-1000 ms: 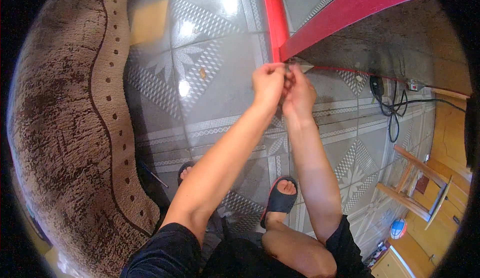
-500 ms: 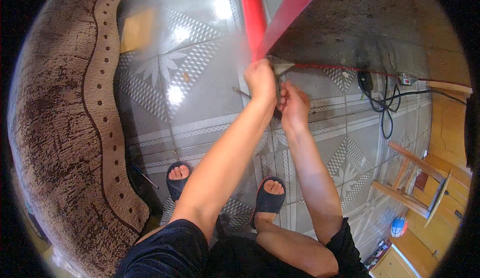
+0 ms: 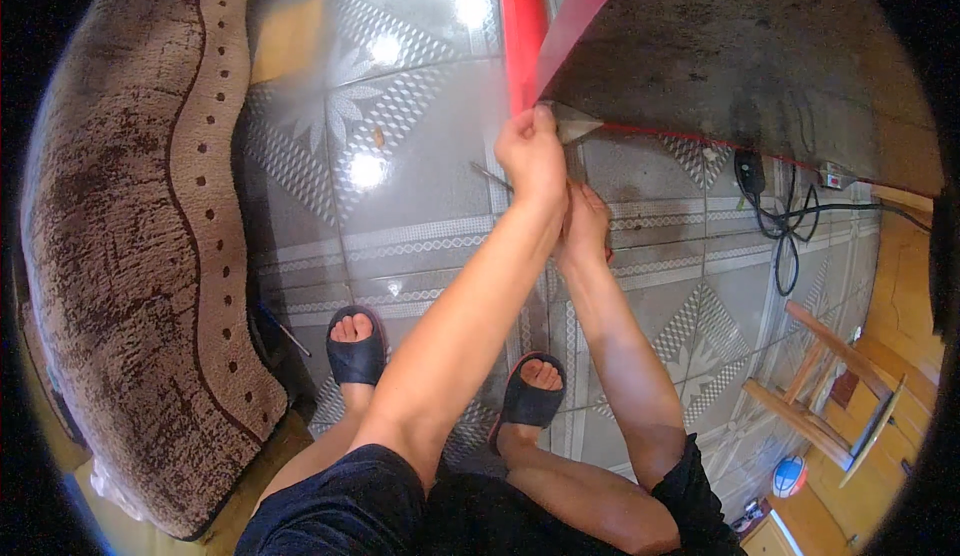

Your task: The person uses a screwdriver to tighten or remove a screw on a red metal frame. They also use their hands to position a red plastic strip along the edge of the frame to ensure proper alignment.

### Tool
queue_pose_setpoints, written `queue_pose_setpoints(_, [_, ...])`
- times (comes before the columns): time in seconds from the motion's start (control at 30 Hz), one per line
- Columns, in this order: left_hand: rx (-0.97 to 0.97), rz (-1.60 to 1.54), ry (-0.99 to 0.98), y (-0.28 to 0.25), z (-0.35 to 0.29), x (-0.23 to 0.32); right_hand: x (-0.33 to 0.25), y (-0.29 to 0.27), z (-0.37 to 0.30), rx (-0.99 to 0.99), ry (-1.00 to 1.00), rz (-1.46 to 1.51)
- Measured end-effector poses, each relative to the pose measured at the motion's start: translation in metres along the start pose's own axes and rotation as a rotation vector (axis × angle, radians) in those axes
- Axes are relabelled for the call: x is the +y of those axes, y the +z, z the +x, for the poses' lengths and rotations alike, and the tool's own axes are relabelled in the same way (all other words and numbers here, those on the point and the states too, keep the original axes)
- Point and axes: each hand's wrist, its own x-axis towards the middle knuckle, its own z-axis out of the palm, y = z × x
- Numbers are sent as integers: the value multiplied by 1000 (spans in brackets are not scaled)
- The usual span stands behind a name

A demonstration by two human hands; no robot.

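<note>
My left hand (image 3: 533, 156) is closed at the near corner of a large dark panel (image 3: 730, 46), where two red strips (image 3: 522, 31) meet. Its thumb presses up against the corner. A pale triangular piece (image 3: 577, 128) shows just right of that thumb. Below and right, my right hand (image 3: 588, 221) has its fingers curled in, close against my left wrist; what they hold, if anything, is hidden. A thin metal rod (image 3: 490, 176) points out left of my left wrist. A small red bit shows beside my right hand; whether it belongs to the rod, I cannot tell.
Patterned grey tiles (image 3: 420, 196) lie underfoot. On the left curves a brown plush-covered seat (image 3: 130, 286), with a yellowish block (image 3: 290, 38) beyond it. Black cables (image 3: 785, 226), a wooden stool (image 3: 835, 386) and a ball (image 3: 789, 476) are at the right. My sandalled feet (image 3: 355, 356) stand close below.
My right hand has shifted down and in behind my left wrist, its fingers now less visible. My left hand stays at the corner, its thumb higher. The whole view has moved slightly.
</note>
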Motion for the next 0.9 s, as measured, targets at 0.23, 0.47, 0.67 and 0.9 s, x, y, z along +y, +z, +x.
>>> queue_pose_setpoints(0.23, [129, 552, 415, 5, -18, 20, -6, -5, -8, 53, 41, -58])
queue_pose_setpoints(0.47, [128, 778, 495, 10, -24, 24, 1, -8, -14, 119, 71, -74])
queue_pose_setpoints(0.67, [81, 828, 475, 6, -23, 29, 7, -12, -12, 128, 50, -147])
queue_pose_setpoints(0.9, [84, 757, 406, 10, -22, 17, 10, -18, -6, 153, 31, -31])
